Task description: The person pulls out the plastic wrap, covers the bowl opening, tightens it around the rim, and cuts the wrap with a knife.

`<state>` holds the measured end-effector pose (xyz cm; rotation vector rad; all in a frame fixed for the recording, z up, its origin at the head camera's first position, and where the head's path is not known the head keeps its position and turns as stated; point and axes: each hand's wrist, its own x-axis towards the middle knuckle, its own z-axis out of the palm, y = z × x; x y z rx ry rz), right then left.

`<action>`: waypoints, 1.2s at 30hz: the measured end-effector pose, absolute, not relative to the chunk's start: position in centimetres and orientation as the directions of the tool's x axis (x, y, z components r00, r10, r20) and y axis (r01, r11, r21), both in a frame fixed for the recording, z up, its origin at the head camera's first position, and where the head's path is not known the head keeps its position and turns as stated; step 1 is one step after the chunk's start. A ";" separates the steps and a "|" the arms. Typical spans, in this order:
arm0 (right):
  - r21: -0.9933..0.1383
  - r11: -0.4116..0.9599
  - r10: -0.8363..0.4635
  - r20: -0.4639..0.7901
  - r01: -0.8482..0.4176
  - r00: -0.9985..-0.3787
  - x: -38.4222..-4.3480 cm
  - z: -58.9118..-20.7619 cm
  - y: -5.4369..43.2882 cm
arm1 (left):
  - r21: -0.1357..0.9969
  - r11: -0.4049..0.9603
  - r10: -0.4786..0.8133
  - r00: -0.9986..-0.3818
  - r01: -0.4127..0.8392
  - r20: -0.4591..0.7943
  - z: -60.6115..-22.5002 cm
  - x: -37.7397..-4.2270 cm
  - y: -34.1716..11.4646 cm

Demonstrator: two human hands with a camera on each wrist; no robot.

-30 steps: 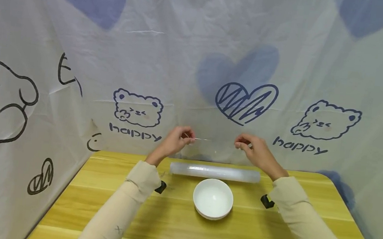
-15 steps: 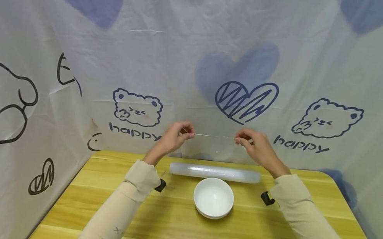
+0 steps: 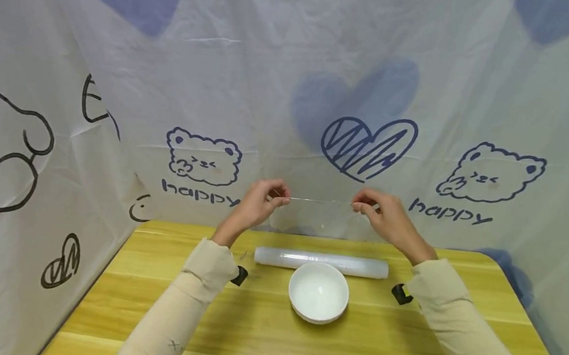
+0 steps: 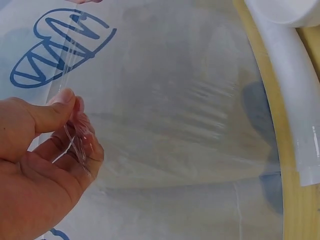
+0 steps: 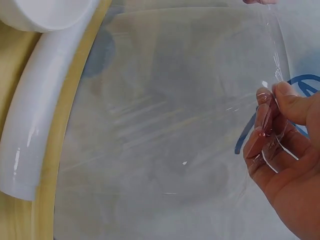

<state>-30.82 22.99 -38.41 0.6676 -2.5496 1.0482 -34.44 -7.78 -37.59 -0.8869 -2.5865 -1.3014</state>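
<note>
A clear sheet of plastic wrap [image 4: 165, 110] stretches between my two hands, its upper edge drawn into a thin taut line in the head view. My left hand [image 3: 263, 201] pinches one corner between thumb and fingers, with film bunched over the fingertips. At the other corner my right hand [image 3: 382, 215] pinches the film the same way, wrinkled wrap lying over its fingers in the right wrist view. Below and nearer to me, a roll of plastic wrap [image 3: 276, 256] lies crosswise near the table's back edge. In front of it stands a white bowl [image 3: 318, 293], upright, overlapping the roll in this view.
The wooden table [image 3: 255, 354] ends just behind the roll. A pale cloth backdrop [image 3: 253, 81] with hearts and bear drawings hangs behind it and along the left side. Dark wrist-camera parts [image 3: 240, 276] show beside both cuffs.
My right hand has taken hold of the wrap's right corner, and the top edge has tightened into a straight line. Both hands rose slightly. Bowl and roll appear closer together as the view shifted.
</note>
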 end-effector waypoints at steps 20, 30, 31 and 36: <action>-0.513 0.649 -0.328 0.477 -0.562 -0.815 -27.3 -37.5 23.0 | 0.684 0.437 0.490 -0.792 0.584 0.363 -36.8 -31.3 -8.4; -0.434 0.620 -0.377 0.566 -0.654 -0.733 -24.1 -37.2 22.6 | 0.607 0.477 0.492 -0.766 0.635 0.415 -36.2 -28.4 -9.2; -0.429 0.623 -0.381 0.564 -0.655 -0.732 -23.7 -37.2 22.6 | 0.604 0.473 0.494 -0.761 0.641 0.421 -36.3 -28.1 -9.4; -0.411 0.632 -0.381 0.574 -0.657 -0.725 -21.8 -38.0 22.5 | 0.606 0.429 0.524 -0.731 0.670 0.436 -37.0 -26.2 -9.9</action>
